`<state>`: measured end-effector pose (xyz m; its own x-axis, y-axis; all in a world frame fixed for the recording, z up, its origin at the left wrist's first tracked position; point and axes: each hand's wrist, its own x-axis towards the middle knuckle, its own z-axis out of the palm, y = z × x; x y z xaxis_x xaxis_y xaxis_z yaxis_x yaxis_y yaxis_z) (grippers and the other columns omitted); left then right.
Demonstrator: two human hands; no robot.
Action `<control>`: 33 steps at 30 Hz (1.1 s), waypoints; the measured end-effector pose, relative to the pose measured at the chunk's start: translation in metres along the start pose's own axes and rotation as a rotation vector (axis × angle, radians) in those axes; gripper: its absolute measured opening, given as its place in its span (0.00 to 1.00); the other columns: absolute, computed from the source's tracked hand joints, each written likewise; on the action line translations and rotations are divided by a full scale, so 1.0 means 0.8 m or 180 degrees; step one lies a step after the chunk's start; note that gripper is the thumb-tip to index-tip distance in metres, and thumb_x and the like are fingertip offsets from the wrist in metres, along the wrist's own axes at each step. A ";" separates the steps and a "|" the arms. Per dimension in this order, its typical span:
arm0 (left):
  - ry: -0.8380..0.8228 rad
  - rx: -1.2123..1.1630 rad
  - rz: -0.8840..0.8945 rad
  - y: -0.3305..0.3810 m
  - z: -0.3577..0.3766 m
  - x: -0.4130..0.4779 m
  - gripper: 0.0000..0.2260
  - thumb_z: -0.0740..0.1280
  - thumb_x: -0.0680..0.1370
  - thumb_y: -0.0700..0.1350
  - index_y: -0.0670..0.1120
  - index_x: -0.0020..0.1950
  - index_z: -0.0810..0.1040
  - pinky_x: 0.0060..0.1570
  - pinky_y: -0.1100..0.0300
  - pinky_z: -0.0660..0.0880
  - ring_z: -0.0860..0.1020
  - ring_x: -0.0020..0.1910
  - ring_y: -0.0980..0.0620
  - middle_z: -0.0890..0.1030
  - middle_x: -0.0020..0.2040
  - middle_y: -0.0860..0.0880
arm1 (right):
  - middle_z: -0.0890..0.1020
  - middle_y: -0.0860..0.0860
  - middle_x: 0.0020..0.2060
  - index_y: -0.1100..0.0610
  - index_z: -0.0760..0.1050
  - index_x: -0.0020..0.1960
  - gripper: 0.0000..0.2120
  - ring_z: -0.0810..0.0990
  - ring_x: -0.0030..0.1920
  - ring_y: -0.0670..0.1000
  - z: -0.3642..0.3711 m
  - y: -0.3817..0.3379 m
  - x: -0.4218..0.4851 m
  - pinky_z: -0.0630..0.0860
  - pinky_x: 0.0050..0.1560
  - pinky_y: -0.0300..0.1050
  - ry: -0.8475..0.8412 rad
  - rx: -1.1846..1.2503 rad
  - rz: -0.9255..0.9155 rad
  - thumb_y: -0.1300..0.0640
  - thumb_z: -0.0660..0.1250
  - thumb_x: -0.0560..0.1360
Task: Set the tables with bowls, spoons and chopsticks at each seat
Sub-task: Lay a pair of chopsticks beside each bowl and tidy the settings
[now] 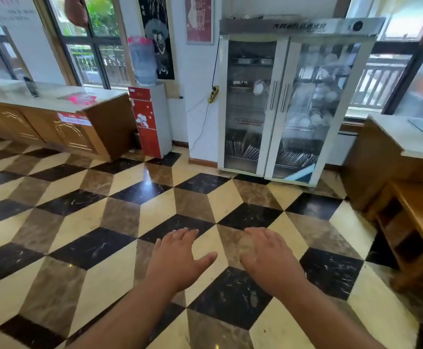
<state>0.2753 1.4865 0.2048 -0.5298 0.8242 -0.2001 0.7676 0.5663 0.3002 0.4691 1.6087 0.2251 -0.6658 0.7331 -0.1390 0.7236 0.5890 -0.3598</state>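
- L hand [180, 260] & R hand [268, 258]: held out flat, well short of glass-door cabinet [291, 102]; grip wide on both, nothing held.
- Bowls [313, 117], blurred, racked inside cabinet, R half; chopsticks [243, 149] stored at its bottom.

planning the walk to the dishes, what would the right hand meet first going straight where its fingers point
Nothing near: the right hand has free air over the tiled floor; far ahead probably the glass-door cabinet or the wall beside it, depth unclear.
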 end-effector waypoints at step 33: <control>0.0990 -0.0900 -0.3588 -0.639 -0.334 0.423 0.35 0.63 0.79 0.72 0.60 0.83 0.64 0.75 0.47 0.72 0.67 0.81 0.49 0.68 0.83 0.54 | 0.77 0.43 0.73 0.43 0.72 0.75 0.26 0.75 0.71 0.48 0.168 -0.724 0.839 0.74 0.72 0.48 -0.1461 0.0058 -0.2932 0.34 0.61 0.82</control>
<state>-0.3931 1.4744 0.2327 -0.9463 -0.1922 -0.2598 -0.2689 0.9143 0.3029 -0.4213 1.7135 0.2163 -0.9691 -0.2034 -0.1397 -0.1033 0.8487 -0.5187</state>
